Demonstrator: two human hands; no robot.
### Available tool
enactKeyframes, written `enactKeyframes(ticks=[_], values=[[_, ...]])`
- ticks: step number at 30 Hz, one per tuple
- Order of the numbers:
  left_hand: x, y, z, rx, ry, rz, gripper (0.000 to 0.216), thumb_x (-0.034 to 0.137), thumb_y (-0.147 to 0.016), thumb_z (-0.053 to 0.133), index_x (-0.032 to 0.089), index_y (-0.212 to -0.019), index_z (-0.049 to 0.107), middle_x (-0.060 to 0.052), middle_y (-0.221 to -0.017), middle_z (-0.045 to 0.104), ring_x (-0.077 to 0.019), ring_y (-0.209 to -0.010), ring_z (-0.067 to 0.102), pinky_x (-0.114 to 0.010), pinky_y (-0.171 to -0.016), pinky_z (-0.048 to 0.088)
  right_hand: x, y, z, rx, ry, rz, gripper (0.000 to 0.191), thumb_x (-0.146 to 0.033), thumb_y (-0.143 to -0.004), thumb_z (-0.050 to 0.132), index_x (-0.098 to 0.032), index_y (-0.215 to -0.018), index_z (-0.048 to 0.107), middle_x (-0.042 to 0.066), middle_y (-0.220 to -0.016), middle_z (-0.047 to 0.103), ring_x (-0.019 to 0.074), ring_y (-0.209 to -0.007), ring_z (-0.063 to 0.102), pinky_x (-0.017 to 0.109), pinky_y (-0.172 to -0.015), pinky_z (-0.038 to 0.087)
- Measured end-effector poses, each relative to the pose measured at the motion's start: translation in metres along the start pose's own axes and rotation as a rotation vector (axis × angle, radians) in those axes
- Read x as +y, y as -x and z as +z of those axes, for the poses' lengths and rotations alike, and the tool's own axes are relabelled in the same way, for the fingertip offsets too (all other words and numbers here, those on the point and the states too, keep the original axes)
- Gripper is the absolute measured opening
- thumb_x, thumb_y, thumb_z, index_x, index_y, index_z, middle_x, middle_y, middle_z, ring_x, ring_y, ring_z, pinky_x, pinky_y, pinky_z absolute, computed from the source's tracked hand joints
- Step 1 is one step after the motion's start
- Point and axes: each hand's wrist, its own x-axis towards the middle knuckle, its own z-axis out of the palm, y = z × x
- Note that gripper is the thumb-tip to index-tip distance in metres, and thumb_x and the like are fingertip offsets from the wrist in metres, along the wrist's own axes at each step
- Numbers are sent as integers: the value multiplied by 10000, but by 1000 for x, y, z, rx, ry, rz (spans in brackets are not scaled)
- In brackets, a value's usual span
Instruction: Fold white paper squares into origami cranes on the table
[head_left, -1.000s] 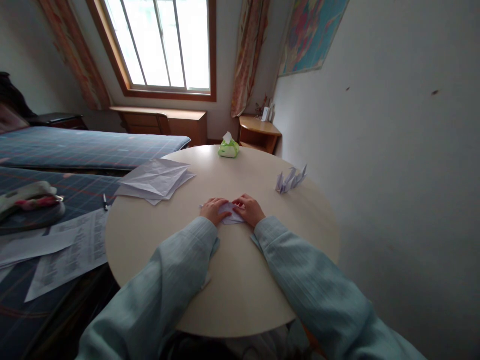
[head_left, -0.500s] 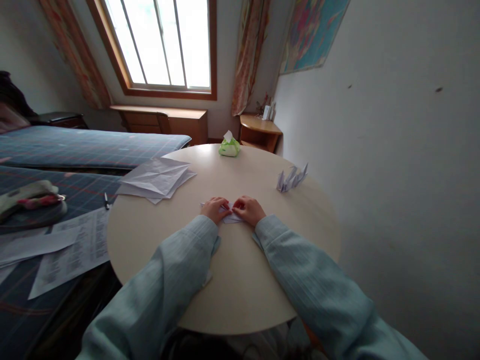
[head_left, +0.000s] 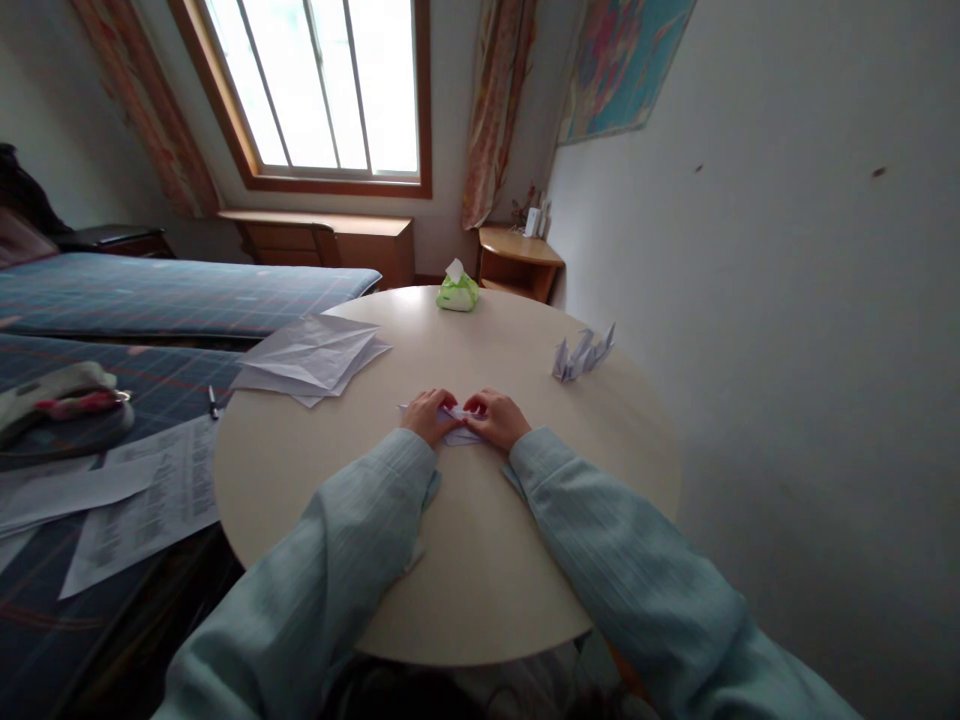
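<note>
A small folded piece of white paper [head_left: 456, 432] lies on the round beige table [head_left: 450, 560], near its middle. My left hand [head_left: 427, 415] presses on the paper's left side with curled fingers. My right hand [head_left: 496, 418] presses on its right side, fingers also curled. The two hands almost touch over the paper, which is mostly hidden under them. Both arms wear pale blue-green sleeves.
A stack of white sheets [head_left: 311, 358] lies at the table's left rear. Folded paper figures [head_left: 581, 356] stand at the right rear, and a green tissue pack [head_left: 457, 292] at the far edge. A bed with printed papers [head_left: 135, 505] and a pen [head_left: 212, 400] lies to the left. A wall rises on the right.
My two hands have drawn closer together over the paper, so less of it shows between them. Nothing else on the table has moved.
</note>
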Motion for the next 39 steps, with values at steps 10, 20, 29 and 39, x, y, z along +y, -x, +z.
enactKeyframes(ticks=[10, 20, 29, 39], values=[[1, 1, -1, 36, -4, 26, 212, 297, -616, 609, 202, -804, 582, -15, -790, 545, -152, -794, 489, -284, -767, 394, -2, 1, 1, 35, -23, -2, 132, -152, -610, 566, -159, -737, 604, -9, -620, 539, 87, -586, 466, 196, -569, 351], [-3, 0, 3, -8, 3, 96, 95, 262, -678, 554, 207, -725, 616, -1, -766, 612, -128, -761, 536, -247, -721, 409, -6, 1, 6, 121, -44, -128, 71, -87, -569, 502, -155, -584, 510, -10, -604, 485, 93, -601, 427, 196, -574, 347], [0, 0, -1, -133, -16, 182, 321, 90, -705, 419, 262, -891, 616, 12, -939, 629, -135, -909, 543, -282, -830, 391, -9, 2, 2, 117, 33, -86, 74, -93, -553, 488, -166, -556, 476, -8, -600, 481, 97, -588, 420, 199, -565, 341], [-6, 3, 3, -265, 16, 243, 346, 205, -721, 451, 244, -1056, 525, -7, -1163, 494, -176, -1119, 394, -351, -945, 305, -8, 2, 2, -25, 57, 1, 150, -221, -690, 464, -152, -599, 560, 0, -586, 563, 79, -535, 440, 188, -520, 300]])
